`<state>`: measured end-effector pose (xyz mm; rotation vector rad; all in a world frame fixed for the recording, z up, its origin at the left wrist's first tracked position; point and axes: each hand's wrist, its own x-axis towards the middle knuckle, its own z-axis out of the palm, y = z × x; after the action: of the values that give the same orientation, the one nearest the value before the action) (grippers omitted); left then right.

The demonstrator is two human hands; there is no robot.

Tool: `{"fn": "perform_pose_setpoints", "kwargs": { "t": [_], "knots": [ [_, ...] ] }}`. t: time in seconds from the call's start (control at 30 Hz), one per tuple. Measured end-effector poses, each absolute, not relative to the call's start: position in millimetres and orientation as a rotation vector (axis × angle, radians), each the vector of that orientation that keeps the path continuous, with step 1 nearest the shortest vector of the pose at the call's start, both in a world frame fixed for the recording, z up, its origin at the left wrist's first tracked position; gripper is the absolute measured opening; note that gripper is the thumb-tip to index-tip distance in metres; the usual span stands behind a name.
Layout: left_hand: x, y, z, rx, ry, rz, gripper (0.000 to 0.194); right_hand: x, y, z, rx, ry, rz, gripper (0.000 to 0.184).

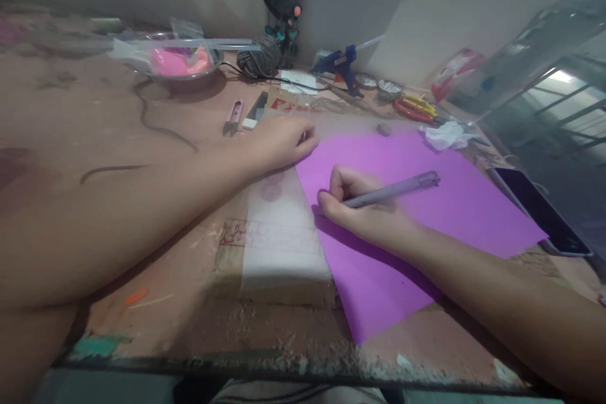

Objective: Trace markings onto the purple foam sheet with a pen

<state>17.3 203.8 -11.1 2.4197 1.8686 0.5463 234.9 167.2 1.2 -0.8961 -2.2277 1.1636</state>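
Observation:
My right hand (357,202) is closed around a pale purple pen (395,190), tilted with its capped-looking end up to the right. That hand rests on a bright purple sheet of paper (454,202), near its left edge; the pen's writing tip is hidden by my fingers. My left hand (286,139) lies at the upper left corner of the purple sheet, fingers curled in; whatever is inside them, if anything, is hidden. Beneath both is a white sheet (284,249) over a brown board or pad (279,295) with red print.
Thread snips (233,117) and an eraser (254,115) lie beyond my left forearm. Farther back are a bowl (187,76) of colourful material, grey yarn (259,57), a blue glue gun (341,66) and orange-and-yellow-handled pliers (415,107). Crumpled tissue (447,136) and a phone (540,211) are at right.

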Motion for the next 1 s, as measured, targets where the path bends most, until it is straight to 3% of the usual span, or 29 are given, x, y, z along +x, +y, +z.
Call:
{"fn": "perform_pose_setpoints", "kwargs": {
  "t": [1.0],
  "knots": [
    [16.5,203.7,-10.8,2.434,1.859,0.546,0.028,236.9,166.9,5.4,-0.961,-2.196,1.099,0.029]
  ]
}}
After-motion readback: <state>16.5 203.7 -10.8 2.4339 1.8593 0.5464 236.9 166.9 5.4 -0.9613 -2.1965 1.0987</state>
